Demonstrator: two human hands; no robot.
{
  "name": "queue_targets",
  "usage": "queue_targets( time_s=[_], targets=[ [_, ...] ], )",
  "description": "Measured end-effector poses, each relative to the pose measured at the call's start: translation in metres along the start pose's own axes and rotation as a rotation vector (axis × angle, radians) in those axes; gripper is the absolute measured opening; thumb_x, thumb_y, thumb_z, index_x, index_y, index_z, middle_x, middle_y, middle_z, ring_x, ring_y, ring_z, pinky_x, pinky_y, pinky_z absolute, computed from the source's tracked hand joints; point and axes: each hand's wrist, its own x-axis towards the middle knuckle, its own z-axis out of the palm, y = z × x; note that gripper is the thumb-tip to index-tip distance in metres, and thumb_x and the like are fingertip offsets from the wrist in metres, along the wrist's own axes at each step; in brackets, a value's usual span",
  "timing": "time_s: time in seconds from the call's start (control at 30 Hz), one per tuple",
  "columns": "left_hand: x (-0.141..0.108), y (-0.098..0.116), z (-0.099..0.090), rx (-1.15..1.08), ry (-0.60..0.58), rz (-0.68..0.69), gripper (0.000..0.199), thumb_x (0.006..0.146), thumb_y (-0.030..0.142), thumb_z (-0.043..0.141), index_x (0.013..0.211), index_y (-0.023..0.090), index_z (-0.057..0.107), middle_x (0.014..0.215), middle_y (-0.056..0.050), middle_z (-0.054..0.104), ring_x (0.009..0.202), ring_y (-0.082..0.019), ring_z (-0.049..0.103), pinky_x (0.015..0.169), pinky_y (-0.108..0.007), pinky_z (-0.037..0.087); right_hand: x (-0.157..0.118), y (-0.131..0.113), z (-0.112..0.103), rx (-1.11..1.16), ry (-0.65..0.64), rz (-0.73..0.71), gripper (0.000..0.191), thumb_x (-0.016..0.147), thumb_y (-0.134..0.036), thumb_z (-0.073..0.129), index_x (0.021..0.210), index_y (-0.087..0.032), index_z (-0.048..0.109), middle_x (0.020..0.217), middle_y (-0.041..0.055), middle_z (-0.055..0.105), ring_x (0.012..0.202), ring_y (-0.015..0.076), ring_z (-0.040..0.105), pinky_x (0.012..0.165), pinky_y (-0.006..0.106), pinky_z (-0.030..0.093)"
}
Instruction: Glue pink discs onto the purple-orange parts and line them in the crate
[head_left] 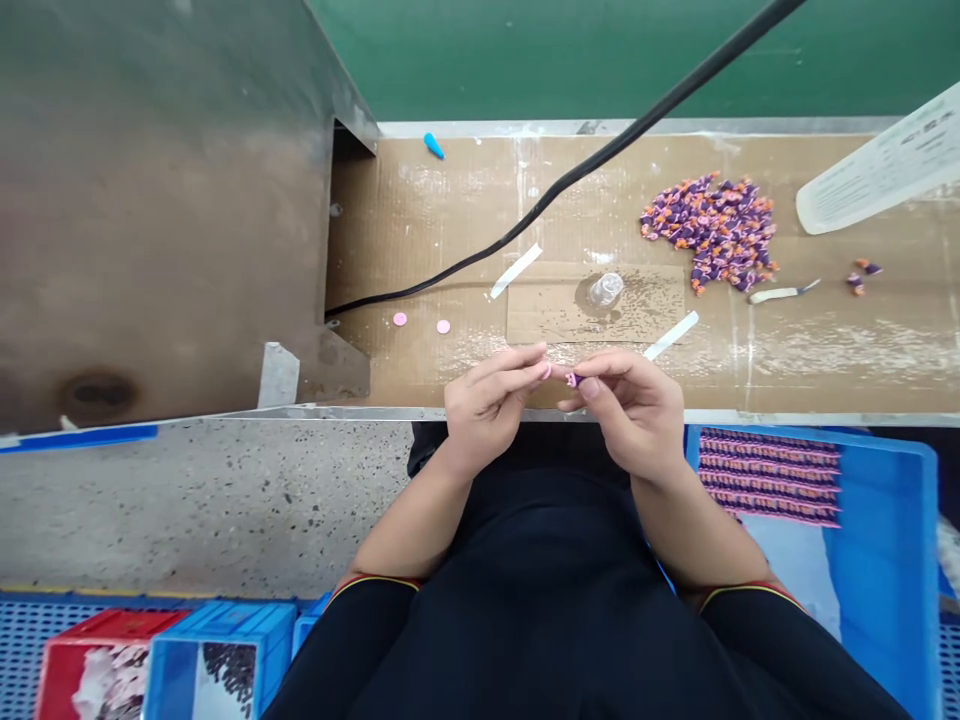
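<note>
My left hand [491, 405] is closed with its fingertips on a small pink disc [547, 370], seen nearly edge-on. Facing it, my right hand [634, 405] pinches a tiny purple figure [574, 380] with pink on it between thumb and fingers. The two small pieces are close together just above the table's front edge. Past my hands, a clear little cup [606, 289] stands on a wet-spotted cardboard piece [540, 310]. Two more pink discs, a near one [443, 327] and a farther one [400, 319], lie to the left.
A heap of purple and orange figures [712, 230] lies at the back right, near a pale-handled pointed tool [780, 293] and a white bottle [877, 170]. A black cable [540, 205] crosses overhead. At left stands a metal box [165, 220]. A blue tray [885, 560] holds rows of figures.
</note>
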Motion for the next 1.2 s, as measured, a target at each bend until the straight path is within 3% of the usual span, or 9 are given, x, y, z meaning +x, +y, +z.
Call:
queue_targets(
  time_s=[0.07,0.13,0.23,0.43,0.7,0.83,0.97,1.1,1.2],
  targets=[
    [0.0,0.003,0.002,-0.152,-0.001,-0.173,0.019,0.1,0.022,0.082,0.111,0.035,0.088,0.11,-0.001,0.088,0.1,-0.017,0.086,0.093,-0.031,0.072,-0.001,0.002,0.001,0.035,0.026,0.002,0.011,0.106,-0.037,0.078,0.108,-0.027,0.082,0.094,0.0007,0.08,0.08,0.0166,0.082,0.065,0.028,0.074],
    [-0.001,0.007,0.007,-0.369,0.077,-0.393,0.008,0.096,0.038,0.088,0.102,0.034,0.09,0.101,-0.002,0.088,0.091,-0.018,0.086,0.087,-0.031,0.072,-0.001,0.003,0.005,0.042,0.063,-0.03,0.009,0.105,-0.035,0.079,0.109,-0.028,0.083,0.094,0.0005,0.082,0.08,0.0169,0.082,0.072,0.031,0.075],
    [-0.002,0.012,0.02,-0.653,0.22,-0.655,0.026,0.082,0.053,0.097,0.092,0.031,0.09,0.092,-0.002,0.087,0.08,-0.014,0.082,0.078,-0.026,0.069,-0.001,0.004,0.013,-0.094,0.118,-0.135,0.009,0.103,-0.028,0.079,0.111,-0.028,0.084,0.1,0.0021,0.085,0.086,0.0181,0.082,0.079,0.034,0.073],
    [-0.004,0.015,0.03,-0.759,0.268,-0.825,0.032,0.076,0.055,0.101,0.088,0.029,0.088,0.087,0.0,0.084,0.081,-0.01,0.078,0.083,-0.021,0.066,-0.001,0.008,0.025,-0.43,0.231,-0.398,0.02,0.099,-0.017,0.077,0.112,-0.031,0.083,0.101,0.0021,0.087,0.088,0.0211,0.083,0.08,0.038,0.071],
    [-0.013,0.006,0.025,-0.577,0.189,-0.736,0.035,0.081,0.064,0.094,0.093,0.032,0.088,0.093,-0.001,0.086,0.085,-0.013,0.081,0.087,-0.029,0.07,-0.001,0.011,0.026,-0.472,0.211,-0.44,0.026,0.098,-0.013,0.079,0.116,-0.032,0.082,0.102,0.0029,0.087,0.087,0.0215,0.083,0.078,0.038,0.072],
    [-0.019,0.005,0.029,-0.449,0.259,-0.621,0.036,0.084,0.064,0.092,0.094,0.03,0.088,0.098,-0.003,0.087,0.088,-0.017,0.083,0.091,-0.034,0.072,-0.002,0.012,0.027,-0.494,0.227,-0.456,0.025,0.098,-0.013,0.079,0.115,-0.031,0.081,0.101,0.0029,0.086,0.084,0.0213,0.083,0.076,0.038,0.072],
    [-0.02,0.009,0.033,-0.241,0.304,-0.437,0.026,0.095,0.055,0.085,0.096,0.029,0.087,0.099,-0.004,0.087,0.097,-0.019,0.084,0.092,-0.036,0.072,-0.004,0.01,0.029,-0.559,0.241,-0.475,0.018,0.099,-0.018,0.079,0.11,-0.032,0.082,0.097,0.0027,0.085,0.08,0.022,0.082,0.072,0.038,0.072],
    [-0.018,0.014,0.034,-0.093,0.311,-0.214,0.011,0.104,0.039,0.079,0.105,0.033,0.087,0.098,-0.001,0.087,0.093,-0.017,0.083,0.091,-0.037,0.07,-0.006,0.005,0.029,-0.575,0.234,-0.493,0.022,0.098,-0.013,0.08,0.11,-0.032,0.08,0.095,0.002,0.084,0.081,0.0205,0.082,0.071,0.035,0.071],
    [-0.018,0.016,0.035,-0.043,0.283,-0.132,0.013,0.106,0.033,0.076,0.113,0.036,0.086,0.104,-0.001,0.087,0.098,-0.018,0.084,0.094,-0.04,0.07,-0.006,0.004,0.026,-0.599,0.233,-0.473,0.019,0.099,-0.017,0.08,0.11,-0.033,0.081,0.095,0.0018,0.084,0.08,0.0217,0.082,0.071,0.037,0.071]
  ],
)
